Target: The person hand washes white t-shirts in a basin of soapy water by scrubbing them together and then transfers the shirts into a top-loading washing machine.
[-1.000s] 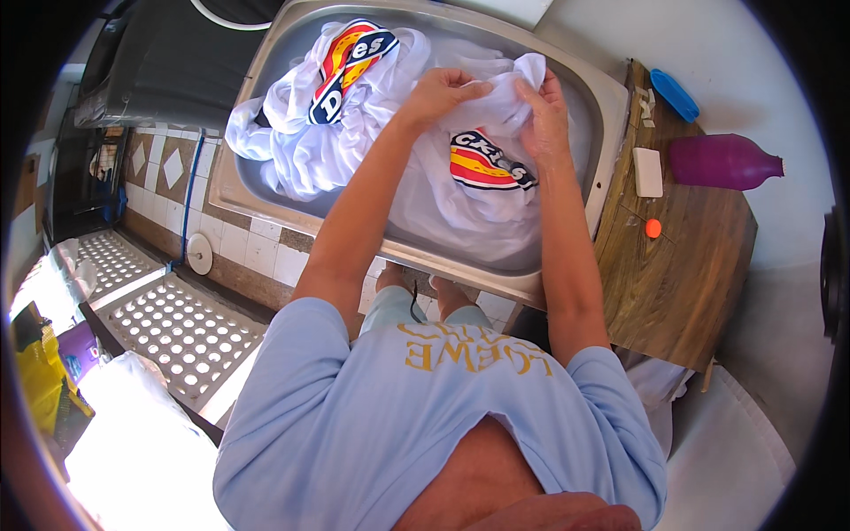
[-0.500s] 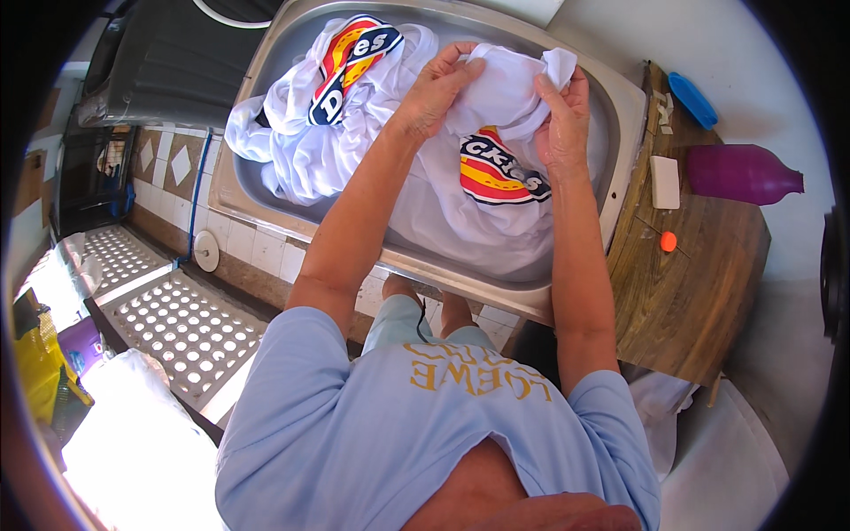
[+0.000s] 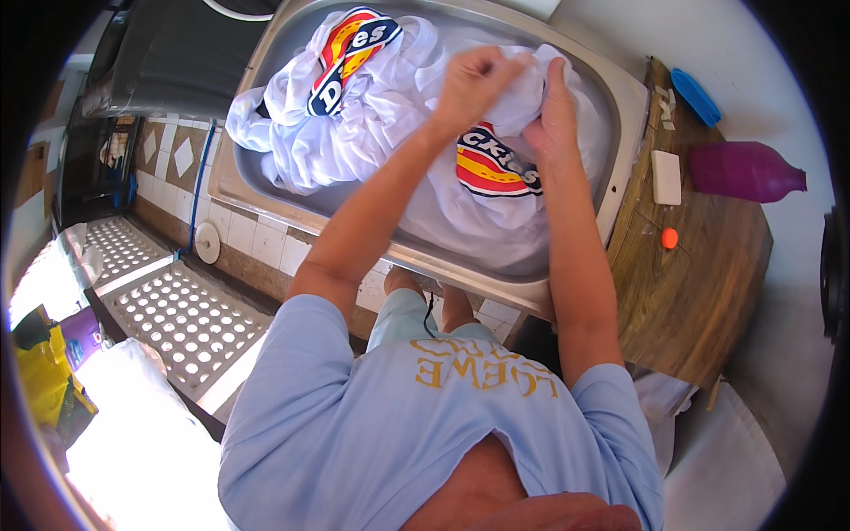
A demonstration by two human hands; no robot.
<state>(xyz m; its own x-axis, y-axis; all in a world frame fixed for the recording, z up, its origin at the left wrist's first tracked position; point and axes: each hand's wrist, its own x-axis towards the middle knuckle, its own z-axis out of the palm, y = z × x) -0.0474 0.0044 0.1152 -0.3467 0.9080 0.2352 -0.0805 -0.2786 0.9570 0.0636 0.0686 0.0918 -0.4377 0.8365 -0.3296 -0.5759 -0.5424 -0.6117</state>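
A white garment [image 3: 491, 230] with a red, yellow and dark blue printed patch lies wet on the right side of a metal sink basin [image 3: 416, 258]. My right hand [image 3: 556, 111] grips a bunched fold of it, thumb up. Just left of it, my left hand [image 3: 474, 88] is curled and slightly blurred, close over the same fold; whatever its fingers pinch is hidden. More bunched white cloth [image 3: 310, 155], bearing a similar print, fills the basin's left side. Whether both heaps are one piece, I cannot tell.
Right of the basin, a wooden counter [image 3: 691, 283] carries a white bar [image 3: 666, 177], an orange cap [image 3: 669, 238], a purple bottle [image 3: 748, 172] lying on its side and a blue brush-like object [image 3: 695, 97]. Perforated panels [image 3: 181, 323] and a yellow bag [image 3: 53, 376] are at lower left.
My left hand has moved right and down toward my right hand, its fingers curling in. The fold stretched between both hands is now bunched at my right hand.
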